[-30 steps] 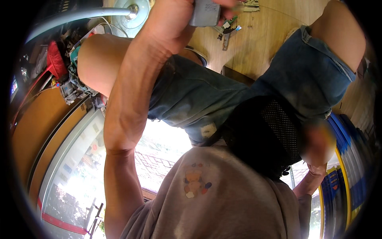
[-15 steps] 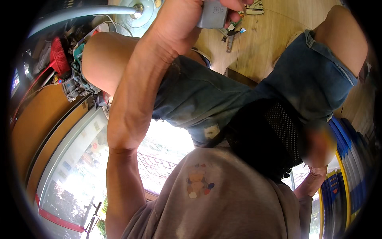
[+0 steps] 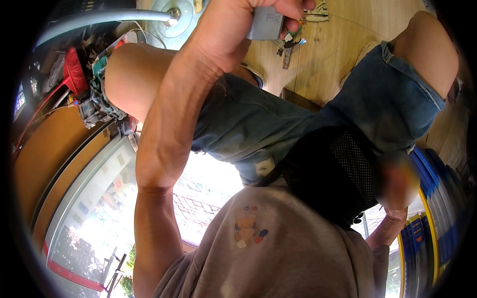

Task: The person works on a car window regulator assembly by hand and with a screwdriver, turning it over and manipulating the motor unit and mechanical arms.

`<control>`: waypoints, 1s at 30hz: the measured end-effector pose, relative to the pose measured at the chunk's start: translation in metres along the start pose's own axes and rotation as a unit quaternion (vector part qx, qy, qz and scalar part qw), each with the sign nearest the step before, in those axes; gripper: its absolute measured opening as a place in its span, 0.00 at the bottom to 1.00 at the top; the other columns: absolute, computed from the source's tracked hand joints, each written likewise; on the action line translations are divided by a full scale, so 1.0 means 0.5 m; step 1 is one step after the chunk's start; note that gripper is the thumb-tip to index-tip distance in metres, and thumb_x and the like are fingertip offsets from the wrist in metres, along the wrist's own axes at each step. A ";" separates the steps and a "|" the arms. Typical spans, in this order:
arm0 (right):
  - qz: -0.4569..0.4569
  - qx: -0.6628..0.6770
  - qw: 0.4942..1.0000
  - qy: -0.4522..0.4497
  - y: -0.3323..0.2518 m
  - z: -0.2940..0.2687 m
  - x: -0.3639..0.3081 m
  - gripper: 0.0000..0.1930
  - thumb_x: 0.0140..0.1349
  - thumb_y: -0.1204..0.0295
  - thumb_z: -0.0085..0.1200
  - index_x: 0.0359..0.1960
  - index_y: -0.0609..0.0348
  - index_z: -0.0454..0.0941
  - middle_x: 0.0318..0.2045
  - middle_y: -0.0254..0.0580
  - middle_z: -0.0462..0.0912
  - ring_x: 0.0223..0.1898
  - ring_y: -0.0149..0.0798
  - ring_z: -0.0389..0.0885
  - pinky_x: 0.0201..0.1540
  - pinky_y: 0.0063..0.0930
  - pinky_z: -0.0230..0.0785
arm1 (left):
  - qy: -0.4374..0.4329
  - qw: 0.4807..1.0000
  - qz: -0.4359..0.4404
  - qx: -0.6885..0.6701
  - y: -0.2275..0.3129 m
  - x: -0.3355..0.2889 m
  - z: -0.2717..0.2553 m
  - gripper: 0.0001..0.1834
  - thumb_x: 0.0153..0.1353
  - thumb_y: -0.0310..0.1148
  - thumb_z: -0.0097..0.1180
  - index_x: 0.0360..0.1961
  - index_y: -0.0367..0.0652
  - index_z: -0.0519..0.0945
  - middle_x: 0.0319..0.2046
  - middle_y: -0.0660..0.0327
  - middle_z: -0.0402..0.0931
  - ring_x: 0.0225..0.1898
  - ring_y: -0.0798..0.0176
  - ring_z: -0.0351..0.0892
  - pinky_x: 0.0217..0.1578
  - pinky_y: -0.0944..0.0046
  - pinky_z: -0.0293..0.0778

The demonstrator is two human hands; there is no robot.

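At the top of the head view, my left hand (image 3: 231, 32) is closed on a small grey block (image 3: 265, 25) with rounded edges and dark print on one face. Its fingertips show beyond the block, but the upper part of the hand is cut off by the picture's edge. Small loose parts (image 3: 289, 43), some green and some metal, lie on the floor past the block. Over at the lower right, my right hand (image 3: 396, 186) is smeared, so its fingers cannot be made out. It is beside a black mesh-sided item (image 3: 330, 171) at my lap.
A pale blue round base with a bent pole (image 3: 107, 24) stands at the upper left. Below it lie a red brush (image 3: 75, 72) and heaped clutter. Blue and yellow panels (image 3: 432, 198) stand at the right. Another flat part (image 3: 318, 12) rests on the wooden floor (image 3: 328, 54).
The grey block and my left hand have shifted slightly down in the picture, and the block's face is turned a little. My right hand stays in about the same place.
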State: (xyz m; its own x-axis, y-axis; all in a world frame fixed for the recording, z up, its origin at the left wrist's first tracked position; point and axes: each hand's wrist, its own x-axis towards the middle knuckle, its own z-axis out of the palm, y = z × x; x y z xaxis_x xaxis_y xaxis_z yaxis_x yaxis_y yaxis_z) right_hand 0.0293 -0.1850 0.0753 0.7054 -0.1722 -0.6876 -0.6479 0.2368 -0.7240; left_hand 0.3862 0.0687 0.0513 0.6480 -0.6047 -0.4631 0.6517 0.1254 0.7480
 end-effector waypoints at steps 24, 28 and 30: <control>-0.219 -0.647 0.729 0.043 0.106 -0.095 -0.012 0.14 0.60 0.76 0.51 0.47 0.58 0.81 0.44 0.44 0.84 0.46 0.43 0.81 0.52 0.37 0.70 | -0.054 0.993 0.062 0.084 -0.016 0.017 -0.028 0.04 0.47 0.21 0.57 0.19 0.32 0.81 0.28 0.53 0.79 0.46 0.59 0.80 0.44 0.64 0.73; -0.235 -0.603 0.761 0.041 0.119 -0.088 -0.010 0.15 0.59 0.76 0.52 0.49 0.57 0.81 0.46 0.44 0.83 0.49 0.46 0.80 0.55 0.41 0.69 | -0.073 0.988 0.077 0.114 -0.014 0.012 -0.020 0.03 0.46 0.21 0.58 0.19 0.31 0.81 0.29 0.53 0.79 0.46 0.59 0.79 0.44 0.64 0.73; -0.241 -0.582 0.775 0.046 0.122 -0.091 -0.014 0.15 0.59 0.76 0.52 0.49 0.57 0.81 0.46 0.44 0.83 0.49 0.46 0.80 0.56 0.41 0.69 | -0.044 0.998 0.028 0.042 -0.001 -0.001 0.003 0.03 0.46 0.21 0.58 0.20 0.31 0.80 0.29 0.53 0.79 0.45 0.59 0.79 0.44 0.65 0.73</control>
State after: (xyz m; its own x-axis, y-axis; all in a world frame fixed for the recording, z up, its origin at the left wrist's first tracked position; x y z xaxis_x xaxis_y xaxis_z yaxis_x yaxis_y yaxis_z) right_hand -0.0285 -0.2130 0.0334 0.9574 -0.0532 -0.2840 -0.1740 -0.8907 -0.4199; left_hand 0.3852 0.0678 0.0517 0.6438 -0.6650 -0.3784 0.5768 0.0968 0.8111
